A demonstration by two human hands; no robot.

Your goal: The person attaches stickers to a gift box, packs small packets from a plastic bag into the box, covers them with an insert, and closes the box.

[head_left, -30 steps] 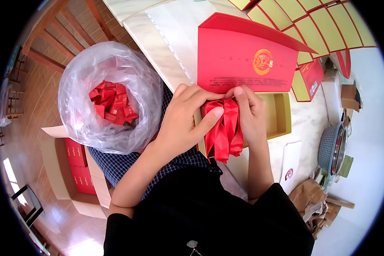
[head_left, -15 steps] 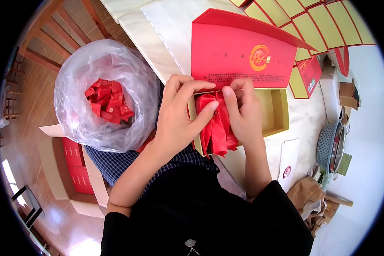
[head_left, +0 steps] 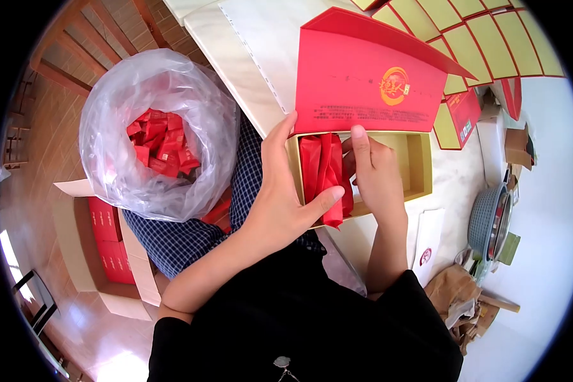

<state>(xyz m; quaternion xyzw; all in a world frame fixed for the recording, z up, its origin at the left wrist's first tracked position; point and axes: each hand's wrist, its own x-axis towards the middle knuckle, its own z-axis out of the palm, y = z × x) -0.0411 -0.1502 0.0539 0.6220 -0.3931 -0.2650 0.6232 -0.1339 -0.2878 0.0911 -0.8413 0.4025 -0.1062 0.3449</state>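
Observation:
Several red packets (head_left: 322, 169) stand side by side in the left end of a gold-lined box (head_left: 416, 167). The box's red lid (head_left: 356, 76) is raised at the back. My left hand (head_left: 283, 184) lies along the box's left end, fingers apart, its thumb resting on the packets. At the packets' right side is my right hand (head_left: 379, 172), thumb up and fingers bent down into the box. Its fingertips are partly hidden, so whether they hold anything is unclear. The right part of the box shows its bare gold floor.
A clear plastic bag (head_left: 102, 127) of red packets (head_left: 162, 143) stands at the left. Below it a cardboard carton (head_left: 76, 248) holds red boxes. Rows of open boxes (head_left: 458, 44) fill the back right. A white printed bag (head_left: 430, 239) and grey basket (head_left: 484, 219) lie right.
The packets have gone down into the box and stand more upright. My left hand's fingers have spread along the box's left end, and my right hand's fingers have moved down beside the packets.

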